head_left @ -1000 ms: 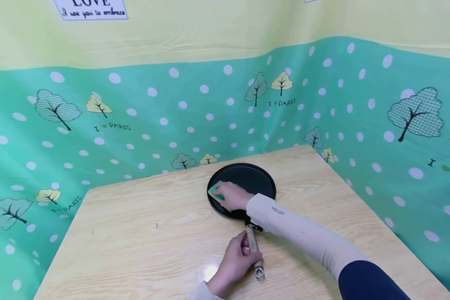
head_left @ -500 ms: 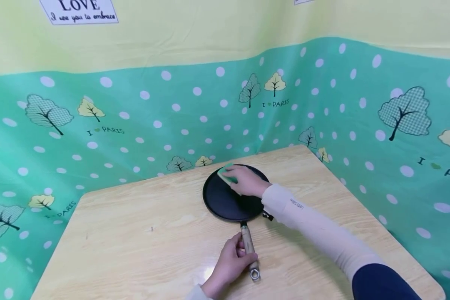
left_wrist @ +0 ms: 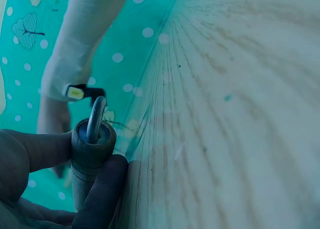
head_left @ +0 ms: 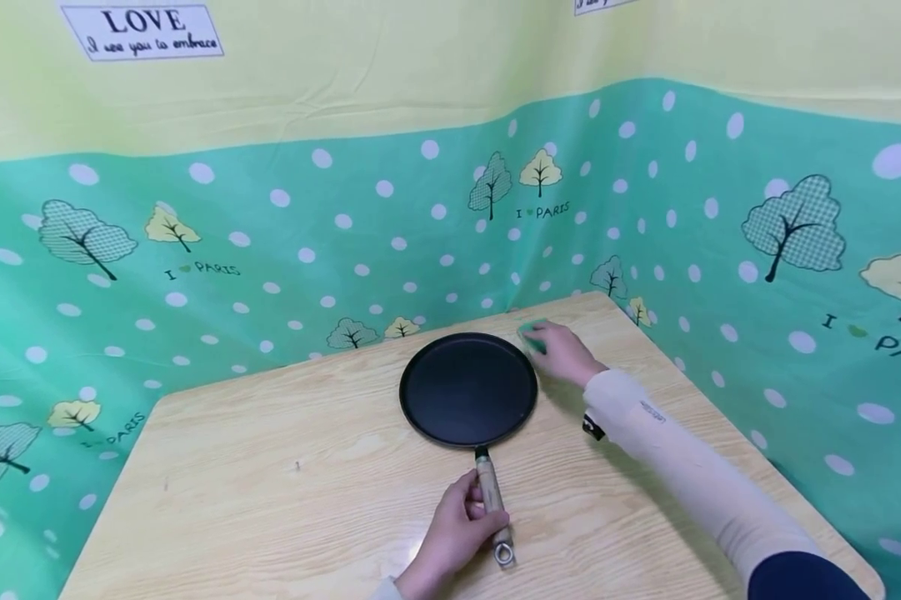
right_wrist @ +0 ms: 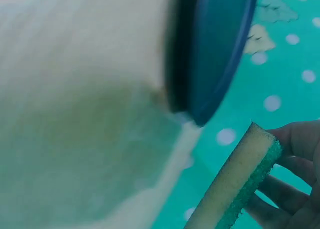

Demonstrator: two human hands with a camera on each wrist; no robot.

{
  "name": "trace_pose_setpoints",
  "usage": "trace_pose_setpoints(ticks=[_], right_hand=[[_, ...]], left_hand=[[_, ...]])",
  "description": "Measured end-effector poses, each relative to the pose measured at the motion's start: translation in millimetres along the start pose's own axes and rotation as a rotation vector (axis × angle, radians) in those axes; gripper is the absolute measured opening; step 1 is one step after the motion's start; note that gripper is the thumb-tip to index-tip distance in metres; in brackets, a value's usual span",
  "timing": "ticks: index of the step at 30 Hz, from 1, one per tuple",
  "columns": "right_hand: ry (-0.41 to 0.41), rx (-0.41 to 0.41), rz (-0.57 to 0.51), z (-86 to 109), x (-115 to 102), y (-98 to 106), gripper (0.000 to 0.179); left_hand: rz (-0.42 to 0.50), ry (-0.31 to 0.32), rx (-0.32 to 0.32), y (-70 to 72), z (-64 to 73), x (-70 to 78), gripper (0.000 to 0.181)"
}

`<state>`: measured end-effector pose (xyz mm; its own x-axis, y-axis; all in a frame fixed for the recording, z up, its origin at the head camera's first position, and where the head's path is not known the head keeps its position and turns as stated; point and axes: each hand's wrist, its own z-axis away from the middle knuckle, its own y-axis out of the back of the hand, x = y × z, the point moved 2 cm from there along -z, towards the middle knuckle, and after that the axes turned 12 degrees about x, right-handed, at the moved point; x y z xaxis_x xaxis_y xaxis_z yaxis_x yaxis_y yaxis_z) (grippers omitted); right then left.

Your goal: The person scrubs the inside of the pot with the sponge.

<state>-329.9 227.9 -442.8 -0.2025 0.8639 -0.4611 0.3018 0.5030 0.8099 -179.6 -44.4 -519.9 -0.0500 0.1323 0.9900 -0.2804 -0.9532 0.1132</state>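
A round black flat pan (head_left: 468,388) lies on the wooden table, its handle (head_left: 491,492) pointing toward the person. My left hand (head_left: 453,533) grips that handle, thumb on one side and fingers on the other. In the left wrist view the handle's end (left_wrist: 94,139) with its metal ring shows between thumb and fingers. Beyond the pan's right rim, my right hand (head_left: 564,353) pinches a sponge (head_left: 533,335). The right wrist view shows the sponge (right_wrist: 240,181) with a yellow side and a green scouring side, apart from the pan (right_wrist: 215,49).
The light wooden table (head_left: 270,467) reaches back to a green and yellow printed curtain (head_left: 375,233), which also runs along the right side. A small dark device (head_left: 593,427) sits at the right wrist, under the pale sleeve (head_left: 668,450).
My right hand has carried the sponge from the pan's left side, across its far part, and off past the right rim. The left hand keeps its grip on the handle.
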Motion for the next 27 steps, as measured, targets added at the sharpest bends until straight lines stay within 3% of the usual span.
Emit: trace_pose_setpoints(ticks=[4, 7, 11, 14, 22, 25, 27], right_hand=[[-0.046, -0.003, 0.02, 8.5, 20, -8, 0.044], [-0.09, -0.063, 0.013, 14.9, 29, -14, 0.049], [-0.113, -0.145, 0.005, 17.1, 34, -18, 0.056], [-0.11, -0.15, -0.002, 17.1, 36, -20, 0.057], [-0.083, -0.117, 0.031, 26.8, 39, -13, 0.052], [-0.076, -0.072, 0.033, 25.6, 43, 0, 0.049], [-0.054, -0.046, 0.031, 22.5, 50, 11, 0.05]], left_hand=[[0.001, 0.003, 0.006, 1.0, 1.9, -0.9, 0.08], [0.0, 0.002, 0.005, 0.4, 2.5, -1.6, 0.079], [0.0, -0.005, 0.005, 0.4, 1.2, -0.9, 0.077], [0.014, -0.005, 0.006, 0.5, 0.4, 0.0, 0.076], [0.025, 0.138, -0.062, 9.2, 6.1, 3.1, 0.067], [-0.043, 0.04, -0.048, 23.6, 4.7, 12.1, 0.068], [-0.111, -0.122, 0.008, 38.3, -2.5, 22.0, 0.065]])
